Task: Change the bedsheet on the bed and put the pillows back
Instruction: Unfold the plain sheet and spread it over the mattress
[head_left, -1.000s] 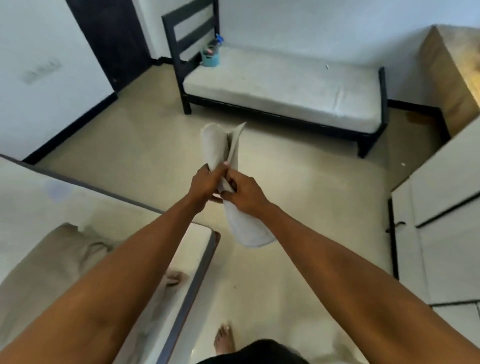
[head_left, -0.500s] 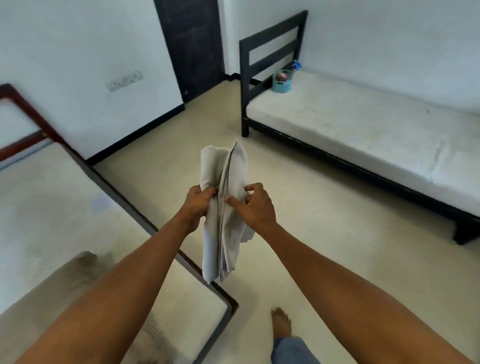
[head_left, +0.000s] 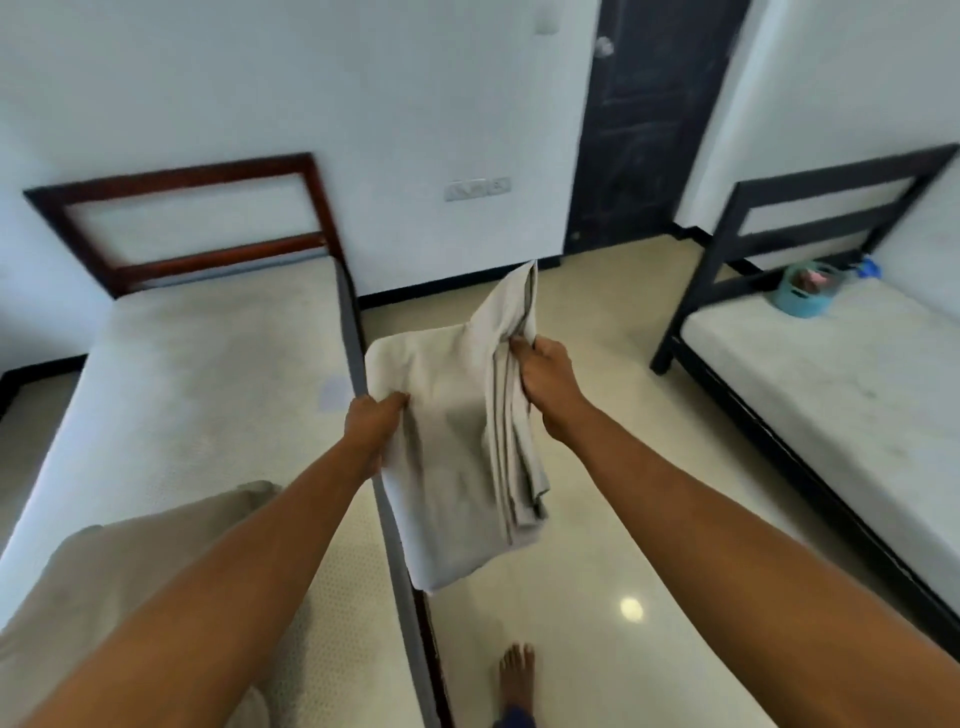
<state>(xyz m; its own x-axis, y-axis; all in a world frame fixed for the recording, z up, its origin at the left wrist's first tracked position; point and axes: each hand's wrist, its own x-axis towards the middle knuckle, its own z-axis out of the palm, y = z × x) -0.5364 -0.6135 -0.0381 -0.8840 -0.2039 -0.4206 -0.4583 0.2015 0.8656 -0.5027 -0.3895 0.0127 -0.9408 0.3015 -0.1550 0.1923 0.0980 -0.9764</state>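
A second earlier the two hands had been almost touching, clamped on a tight folded bundle, and the view had faced the black-framed bed (head_left: 831, 395). By this moment the person had turned to the bed (head_left: 208, 374) with the red-brown headboard (head_left: 197, 218), and the hands had drawn apart.

The left hand (head_left: 375, 421) gripped the left edge of the sheet (head_left: 447, 457), fingers curled over the cloth. The right hand (head_left: 545, 374) pinched the stacked folds on the other side, with one corner standing up above it. Between them one panel had opened flat, while several layers hung folded below the right hand. The sheet was in the air over the bed's near rail and the floor (head_left: 597, 519), touching neither.

The mattress lay bare along most of its length. A crumpled tan cloth (head_left: 130, 561) sat at its near end; whether it was the old sheet or a pillow could not be told. A bare foot (head_left: 517, 675) stood on the floor beside the rail.

This reads as the start of unfolding: the fresh sheet was one fold open and the person was squared up to the right bed. Spreading, tucking and the pillows all looked yet to come, and the tan cloth would likely need clearing before the sheet could lie flat.
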